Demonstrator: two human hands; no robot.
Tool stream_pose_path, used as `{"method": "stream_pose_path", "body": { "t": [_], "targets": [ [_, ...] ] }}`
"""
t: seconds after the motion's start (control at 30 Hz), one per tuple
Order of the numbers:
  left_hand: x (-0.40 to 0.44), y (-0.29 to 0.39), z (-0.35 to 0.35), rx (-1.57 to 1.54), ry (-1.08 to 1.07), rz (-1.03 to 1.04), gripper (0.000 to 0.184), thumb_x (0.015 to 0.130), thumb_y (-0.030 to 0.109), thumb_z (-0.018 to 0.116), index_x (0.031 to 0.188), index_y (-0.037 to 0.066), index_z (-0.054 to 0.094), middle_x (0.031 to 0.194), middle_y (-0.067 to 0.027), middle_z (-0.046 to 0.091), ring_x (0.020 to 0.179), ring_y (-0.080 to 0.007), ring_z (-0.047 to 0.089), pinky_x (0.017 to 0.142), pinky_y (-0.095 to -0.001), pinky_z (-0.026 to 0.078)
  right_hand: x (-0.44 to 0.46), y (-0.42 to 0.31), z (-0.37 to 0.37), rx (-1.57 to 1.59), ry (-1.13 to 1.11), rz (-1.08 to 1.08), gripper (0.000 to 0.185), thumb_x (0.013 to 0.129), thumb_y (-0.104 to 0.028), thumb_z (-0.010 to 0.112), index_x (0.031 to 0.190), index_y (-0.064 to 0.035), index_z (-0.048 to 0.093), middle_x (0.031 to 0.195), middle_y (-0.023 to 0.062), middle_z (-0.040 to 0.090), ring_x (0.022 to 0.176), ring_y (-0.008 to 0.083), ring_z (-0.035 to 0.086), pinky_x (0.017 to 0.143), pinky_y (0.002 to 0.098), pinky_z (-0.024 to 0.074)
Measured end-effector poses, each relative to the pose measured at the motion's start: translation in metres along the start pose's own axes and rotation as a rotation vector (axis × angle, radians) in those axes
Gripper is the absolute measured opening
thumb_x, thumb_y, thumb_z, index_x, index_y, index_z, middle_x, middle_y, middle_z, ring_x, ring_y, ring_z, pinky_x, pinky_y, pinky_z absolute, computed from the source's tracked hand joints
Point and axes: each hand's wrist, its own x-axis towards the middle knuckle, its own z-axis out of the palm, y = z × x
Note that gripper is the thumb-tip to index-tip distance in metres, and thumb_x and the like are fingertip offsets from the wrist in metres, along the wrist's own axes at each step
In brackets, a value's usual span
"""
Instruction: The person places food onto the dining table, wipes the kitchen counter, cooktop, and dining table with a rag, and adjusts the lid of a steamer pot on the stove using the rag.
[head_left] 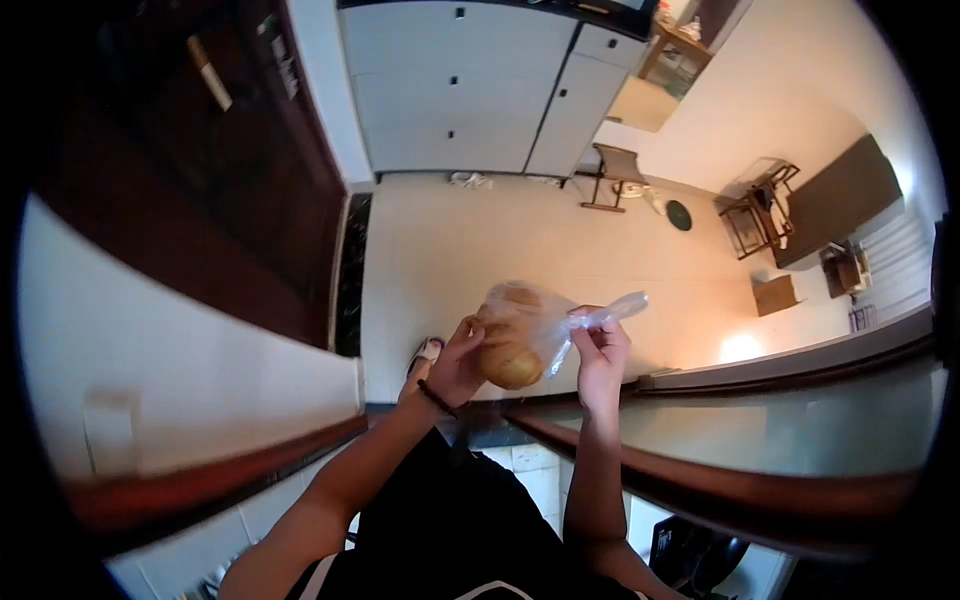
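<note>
- The left hand (460,365) is half curled and holds the side of a clear plastic bag (548,325)
- The right hand (603,348) pinches the bag's bunched-up neck, finger and thumb closed
- Round yellow-brown things (512,367) sit in the bag, next to the left hand
- The bag is up between both hands, over the pale floor (430,250)
- A dark bead bracelet (437,399) is on the left wrist

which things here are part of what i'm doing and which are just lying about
In hand:
clear plastic bag, neck pinched by the right hand
round brownish-yellow items inside it, supported by the left hand

Just lying about:
small brown chair
dark round object on the floor
brown box
</note>
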Motion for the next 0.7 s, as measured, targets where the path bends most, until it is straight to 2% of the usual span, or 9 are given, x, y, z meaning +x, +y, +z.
{"method": "stream_pose_path", "body": {
  "t": [0.03, 0.13, 0.2, 0.27, 0.33, 0.4, 0.53, 0.63, 0.7],
  "targets": [
    [0.031, 0.012, -0.002, -0.052, -0.042, -0.003, 0.038, 0.104, 0.016, 0.058, 0.138, 0.012, 0.042, 0.146, -0.0112, 0.050, 0.139, -0.0296, 0.049, 0.116, -0.0507, 0.042, 0.029, -0.002, 0.004, 0.012, 0.029, -0.004, 0.019, 0.093, 0.007, 0.061, 0.109, -0.0005, 0.067, 0.097, 0.0027, 0.067, 0.088, 0.0104, 0.061, 0.082, 0.0259, 0.0476],
    [0.129, 0.055, 0.013, -0.022, -0.076, -0.078, 0.043, 0.102, 0.012, 0.060, 0.141, 0.013, 0.041, 0.147, -0.0120, 0.049, 0.139, -0.0305, 0.048, 0.117, -0.0512, 0.040, 0.112, -0.017, 0.013, -0.049, 0.128, -0.001, 0.018, 0.093, 0.008, 0.061, 0.108, -0.0002, 0.068, 0.099, 0.0038, 0.068, 0.091, 0.0119, 0.062, 0.084, 0.0271, 0.0485],
    [0.193, 0.080, 0.022, 0.027, -0.159, -0.147, 0.049, 0.102, 0.014, 0.058, 0.146, 0.013, 0.038, 0.148, -0.0123, 0.048, 0.140, -0.0311, 0.047, 0.118, -0.0523, 0.038, 0.160, -0.018, 0.013, 0.025, 0.210, -0.031, 0.018, 0.093, 0.008, 0.060, 0.107, -0.0001, 0.068, 0.102, 0.0053, 0.068, 0.095, 0.0138, 0.063, 0.087, 0.0288, 0.0497],
    [0.275, 0.104, 0.018, 0.026, -0.316, -0.309, 0.058, 0.101, 0.019, 0.056, 0.154, 0.012, 0.034, 0.153, -0.0102, 0.046, 0.144, -0.0298, 0.042, 0.120, -0.0514, 0.034, 0.220, -0.007, 0.010, -0.049, 0.289, -0.055, 0.018, 0.094, 0.009, 0.060, 0.108, 0.0002, 0.067, 0.104, 0.0067, 0.067, 0.099, 0.0157, 0.063, 0.089, 0.0303, 0.0504],
    [0.345, 0.115, 0.032, 0.084, -0.343, -0.434, 0.057, 0.102, 0.023, 0.053, 0.155, 0.013, 0.032, 0.155, -0.0103, 0.043, 0.146, -0.0300, 0.040, 0.121, -0.0520, 0.032, 0.272, 0.002, -0.004, -0.033, 0.349, -0.136, 0.021, 0.095, 0.011, 0.054, 0.107, -0.0006, 0.066, 0.106, 0.0065, 0.067, 0.099, 0.0151, 0.063, 0.088, 0.0293, 0.0501],
    [0.398, 0.093, 0.082, -0.003, -0.334, -0.513, 0.054, 0.104, 0.022, 0.053, 0.153, 0.015, 0.031, 0.153, -0.0106, 0.043, 0.144, -0.0314, 0.043, 0.118, -0.0557, 0.037, 0.304, -0.022, -0.046, -0.036, 0.423, -0.156, 0.020, 0.095, 0.012, 0.054, 0.107, 0.0002, 0.066, 0.106, 0.0069, 0.066, 0.100, 0.0154, 0.062, 0.089, 0.0298, 0.0497],
    [0.520, 0.021, 0.118, 0.151, -0.358, -0.718, 0.049, 0.106, 0.027, 0.051, 0.150, 0.018, 0.030, 0.154, -0.0088, 0.043, 0.144, -0.0311, 0.043, 0.116, -0.0569, 0.038, 0.363, -0.009, -0.148, -0.022, 0.630, -0.091, 0.017, 0.094, 0.012, 0.055, 0.103, 0.0032, 0.066, 0.104, 0.0071, 0.067, 0.100, 0.0152, 0.063, 0.088, 0.0295, 0.0495],
    [0.597, -0.047, 0.161, 0.312, -0.373, -0.811, 0.048, 0.106, 0.030, 0.052, 0.147, 0.019, 0.031, 0.154, -0.0096, 0.042, 0.145, -0.0312, 0.042, 0.114, -0.0581, 0.039, 0.399, -0.010, -0.242, -0.035, 0.754, -0.050, 0.018, 0.095, 0.012, 0.054, 0.100, 0.0020, 0.068, 0.101, 0.0065, 0.068, 0.097, 0.0143, 0.064, 0.087, 0.0274, 0.0501],
    [0.651, -0.080, 0.196, 0.353, -0.409, -0.821, 0.048, 0.106, 0.032, 0.052, 0.147, 0.019, 0.031, 0.154, -0.0103, 0.042, 0.144, -0.0319, 0.043, 0.113, -0.0587, 0.040, 0.431, -0.009, -0.299, -0.024, 0.803, -0.097, 0.018, 0.095, 0.012, 0.054, 0.101, 0.0019, 0.068, 0.101, 0.0065, 0.069, 0.096, 0.0143, 0.064, 0.087, 0.0274, 0.0504]
  ]
}}
